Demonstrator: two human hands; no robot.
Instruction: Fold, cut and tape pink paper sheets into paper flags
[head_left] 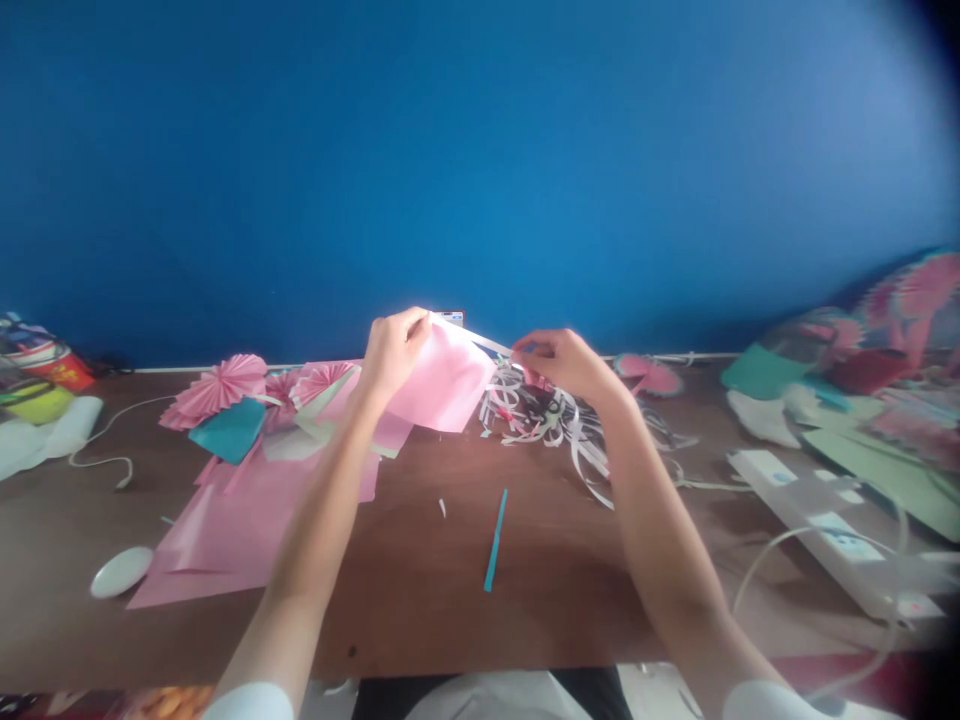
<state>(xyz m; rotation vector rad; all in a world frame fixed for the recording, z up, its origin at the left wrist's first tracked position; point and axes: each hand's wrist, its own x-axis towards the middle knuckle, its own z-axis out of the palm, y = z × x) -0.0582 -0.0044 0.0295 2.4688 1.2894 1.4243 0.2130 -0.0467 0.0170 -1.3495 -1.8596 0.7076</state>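
Observation:
My left hand (396,345) is closed on the upper left corner of a pink paper sheet (442,385), held up above the table. A narrow white strip (484,341) runs from the sheet's top edge to my right hand (559,360). The fingers of my right hand are pinched on the strip's far end. Whether the strip is still joined to the sheet near my left hand, I cannot tell. Behind and below my right hand lies a tangled pile of white strips (551,425), with some pink bits in it.
Pink pleated paper fans (225,385), a teal paper piece (231,430) and large pink sheets (225,530) lie at left, near a white oval object (121,572). A blue strip (495,540) lies in front. A white power strip (825,530) with cables sits at right.

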